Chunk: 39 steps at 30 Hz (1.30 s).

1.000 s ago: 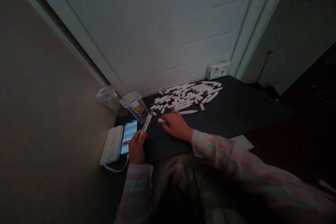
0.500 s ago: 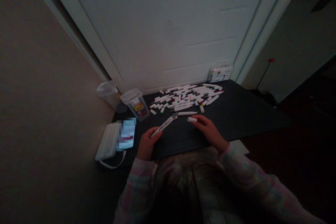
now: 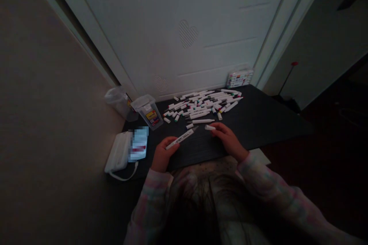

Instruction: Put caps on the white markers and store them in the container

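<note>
My left hand (image 3: 162, 155) is closed on a white marker (image 3: 181, 138) and holds it slanted, with its dark bare tip pointing up and to the right. My right hand (image 3: 228, 137) pinches a small white marker cap (image 3: 210, 127), a short gap away from the marker's tip. Both hands hover over the near part of a black table (image 3: 258, 120). Behind them lies a heap of several white markers and loose caps (image 3: 204, 105).
A clear plastic box with a label (image 3: 148, 111) and a second clear tub (image 3: 117, 101) stand at the back left. A lit phone (image 3: 138, 144) lies beside a white device (image 3: 117, 155) with a cable. A marker case (image 3: 240, 78) leans against the white door.
My right hand picked a cap up from near the left and carried it to the right. My left hand tilted the marker from upright to slanting right, toward the cap.
</note>
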Tool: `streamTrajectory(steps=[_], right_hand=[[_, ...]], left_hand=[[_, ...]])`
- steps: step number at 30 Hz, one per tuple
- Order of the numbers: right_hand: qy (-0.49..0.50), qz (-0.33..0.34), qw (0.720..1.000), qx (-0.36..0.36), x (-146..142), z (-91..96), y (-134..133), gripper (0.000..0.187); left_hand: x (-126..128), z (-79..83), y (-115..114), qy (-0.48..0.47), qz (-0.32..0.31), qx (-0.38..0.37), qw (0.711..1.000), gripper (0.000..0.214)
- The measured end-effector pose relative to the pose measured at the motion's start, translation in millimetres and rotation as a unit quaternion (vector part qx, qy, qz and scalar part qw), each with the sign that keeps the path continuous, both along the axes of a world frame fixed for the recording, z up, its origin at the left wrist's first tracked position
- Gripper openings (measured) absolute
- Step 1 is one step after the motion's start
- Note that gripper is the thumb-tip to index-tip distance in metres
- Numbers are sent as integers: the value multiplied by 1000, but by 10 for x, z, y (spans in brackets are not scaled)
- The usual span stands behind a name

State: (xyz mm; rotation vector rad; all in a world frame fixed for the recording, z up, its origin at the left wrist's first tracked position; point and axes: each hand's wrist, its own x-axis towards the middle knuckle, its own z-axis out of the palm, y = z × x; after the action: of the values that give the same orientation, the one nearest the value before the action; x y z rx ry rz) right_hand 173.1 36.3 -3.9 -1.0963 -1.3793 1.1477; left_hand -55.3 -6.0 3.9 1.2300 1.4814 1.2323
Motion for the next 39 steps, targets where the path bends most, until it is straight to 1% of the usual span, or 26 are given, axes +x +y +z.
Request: streamTrajectory(steps=[4, 15, 26, 39], right_hand=[[8, -4, 1000, -6, 1, -10, 2, 20], [-8, -2, 1000, -16, -3, 56, -38, 20], [-23, 13, 1000, -9, 6, 20, -28, 20], [-83, 68, 994, 13, 4, 34, -51, 26]], left_hand=[[5, 7, -12, 14, -4, 2, 1000, 23], [18, 29, -20, 44, -17, -4, 999, 24], [28, 56, -34, 81, -48, -16, 995, 25], [18, 23, -25, 119, -83, -19, 989, 27]])
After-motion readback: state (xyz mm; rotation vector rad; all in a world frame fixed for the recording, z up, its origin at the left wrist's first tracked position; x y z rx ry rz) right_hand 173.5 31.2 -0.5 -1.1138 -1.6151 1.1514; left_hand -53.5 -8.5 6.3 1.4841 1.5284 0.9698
